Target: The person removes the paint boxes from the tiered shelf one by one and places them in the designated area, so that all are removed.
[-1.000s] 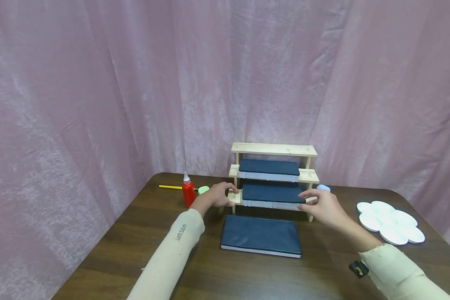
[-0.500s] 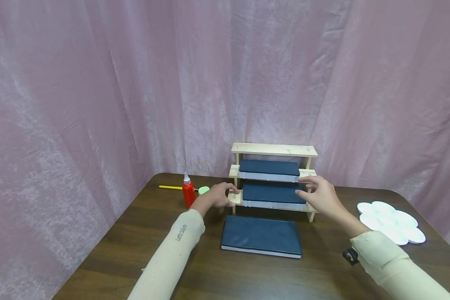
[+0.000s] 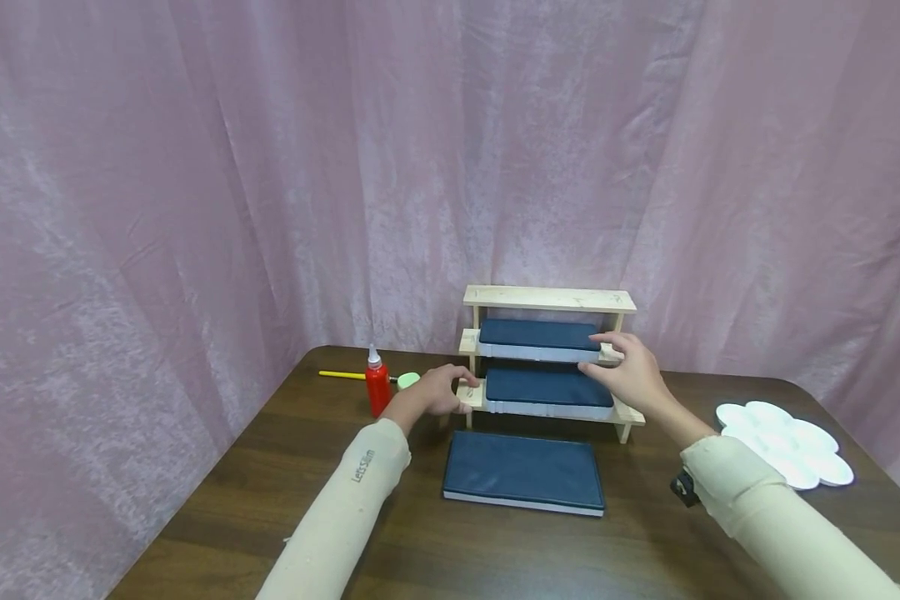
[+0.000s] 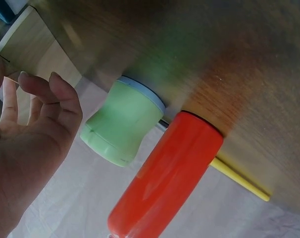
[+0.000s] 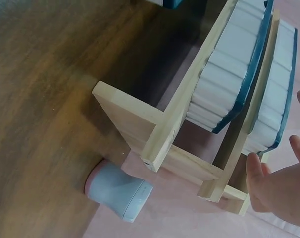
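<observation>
A pale wooden three-step rack [image 3: 551, 297] stands at the back of the table. Its middle step carries a flat white case with a dark blue top [image 3: 538, 333]; a similar lower case [image 3: 547, 387] lies on the bottom step. At the bottom step's left end my left hand [image 3: 438, 390] grips the board with curled fingers. My right hand [image 3: 633, 371] is at the right end of the middle-step case. In the right wrist view its thumb [image 5: 255, 166] is at that case's near corner, the other fingers spread apart from it.
Another dark blue case [image 3: 523, 471] lies flat before the rack. To the left are a red bottle [image 3: 378, 387], a green-bodied jar [image 4: 123, 121] and a yellow-handled stick [image 3: 341, 375]. A light blue jar [image 5: 118, 188] stands right of the rack, beyond it a white flower-shaped palette [image 3: 783, 442].
My right hand has moved up and left, from the right end of the lower case to that of the middle-step case. My left hand stays where it was.
</observation>
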Demonstrator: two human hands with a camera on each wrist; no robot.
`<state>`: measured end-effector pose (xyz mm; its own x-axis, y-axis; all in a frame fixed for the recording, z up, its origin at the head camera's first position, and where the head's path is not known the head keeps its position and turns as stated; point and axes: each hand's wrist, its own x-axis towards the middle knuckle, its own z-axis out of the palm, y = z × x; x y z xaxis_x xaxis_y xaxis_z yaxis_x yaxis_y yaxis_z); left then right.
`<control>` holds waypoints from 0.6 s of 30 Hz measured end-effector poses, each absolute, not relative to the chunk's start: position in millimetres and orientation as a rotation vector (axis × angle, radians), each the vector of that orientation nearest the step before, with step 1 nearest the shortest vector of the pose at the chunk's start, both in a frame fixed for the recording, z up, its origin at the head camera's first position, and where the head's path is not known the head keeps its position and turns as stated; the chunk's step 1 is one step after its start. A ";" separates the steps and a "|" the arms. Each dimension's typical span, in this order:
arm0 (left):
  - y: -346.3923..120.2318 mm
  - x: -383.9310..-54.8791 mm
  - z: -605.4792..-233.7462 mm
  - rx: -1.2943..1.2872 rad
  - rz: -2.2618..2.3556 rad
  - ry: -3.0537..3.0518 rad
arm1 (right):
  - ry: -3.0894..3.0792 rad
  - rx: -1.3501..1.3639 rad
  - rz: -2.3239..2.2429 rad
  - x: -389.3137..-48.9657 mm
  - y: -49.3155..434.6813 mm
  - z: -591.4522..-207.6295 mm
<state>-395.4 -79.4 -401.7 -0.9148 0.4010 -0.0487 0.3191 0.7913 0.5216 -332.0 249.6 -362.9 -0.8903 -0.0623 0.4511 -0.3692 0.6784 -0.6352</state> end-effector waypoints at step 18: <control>-82.7 -394.3 -404.3 0.585 0.781 2.828 | -2.554 0.464 1.048 -361.5 247.1 -360.8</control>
